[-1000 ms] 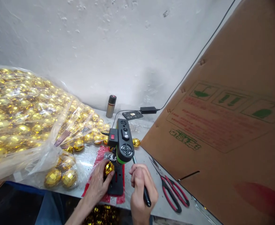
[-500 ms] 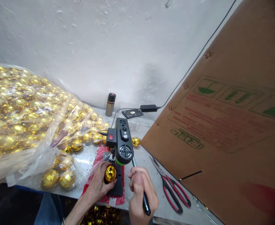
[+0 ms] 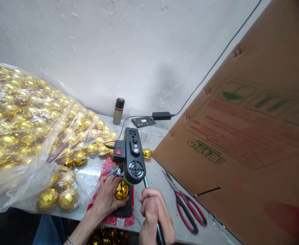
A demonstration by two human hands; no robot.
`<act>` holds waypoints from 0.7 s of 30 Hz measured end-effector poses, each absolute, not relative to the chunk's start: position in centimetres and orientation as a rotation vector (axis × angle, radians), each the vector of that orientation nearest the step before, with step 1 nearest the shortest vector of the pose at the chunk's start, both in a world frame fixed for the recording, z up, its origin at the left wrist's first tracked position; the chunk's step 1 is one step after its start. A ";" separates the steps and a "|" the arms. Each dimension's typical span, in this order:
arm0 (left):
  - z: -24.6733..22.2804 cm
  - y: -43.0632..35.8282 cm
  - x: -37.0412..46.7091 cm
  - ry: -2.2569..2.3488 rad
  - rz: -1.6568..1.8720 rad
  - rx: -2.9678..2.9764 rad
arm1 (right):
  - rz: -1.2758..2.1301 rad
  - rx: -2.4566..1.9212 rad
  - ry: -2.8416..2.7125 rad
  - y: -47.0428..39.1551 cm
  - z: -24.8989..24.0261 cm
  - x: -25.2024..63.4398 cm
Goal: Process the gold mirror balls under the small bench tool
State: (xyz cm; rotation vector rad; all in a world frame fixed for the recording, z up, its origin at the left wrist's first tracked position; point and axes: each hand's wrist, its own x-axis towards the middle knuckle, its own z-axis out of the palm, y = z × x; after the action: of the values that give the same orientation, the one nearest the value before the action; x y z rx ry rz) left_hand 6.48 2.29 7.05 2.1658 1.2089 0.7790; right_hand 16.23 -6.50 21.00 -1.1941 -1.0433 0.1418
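My left hand point(image 3: 110, 194) closes around a gold faceted ball point(image 3: 121, 190) and holds it on the black base point(image 3: 125, 209) of a small bench machine. The machine's black head point(image 3: 135, 156), with round vents and a green edge, overhangs the ball. What lies between the head and the ball is hidden. My right hand point(image 3: 156, 215) is wrapped round the black-gripped lever point(image 3: 146, 182) at the machine's right side. Under the base lies red plastic wrap point(image 3: 106, 170). A box with a red switch point(image 3: 119, 151) sits on the machine's left.
A large clear bag of gold balls point(image 3: 24, 119) fills the left side. Red-handled scissors point(image 3: 183, 204) lie right of my right hand, beside a big cardboard box point(image 3: 241, 119). Behind stand a bottle point(image 3: 118, 111), a phone point(image 3: 143, 121) and a power adapter point(image 3: 161, 116).
The machine's head sits slightly lower over the ball, and my right hand with the lever has come down a little. The ball looks slightly turned in my left hand. The view has shifted slightly.
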 end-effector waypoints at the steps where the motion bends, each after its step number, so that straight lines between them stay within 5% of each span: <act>1: 6.9 2.3 6.4 1.207 0.785 2.165 | 0.137 -1.192 -1.039 -6.5 20.9 16.1; 21: 5.9 2.3 6.7 1.215 0.829 2.191 | -0.224 -1.093 -1.069 -4.5 14.4 16.6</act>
State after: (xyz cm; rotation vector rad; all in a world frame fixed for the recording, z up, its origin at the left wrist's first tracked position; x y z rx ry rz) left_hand 6.73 2.31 5.88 2.1909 1.2147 0.8285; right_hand 16.60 -4.47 14.44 -1.0928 -1.0692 -0.2240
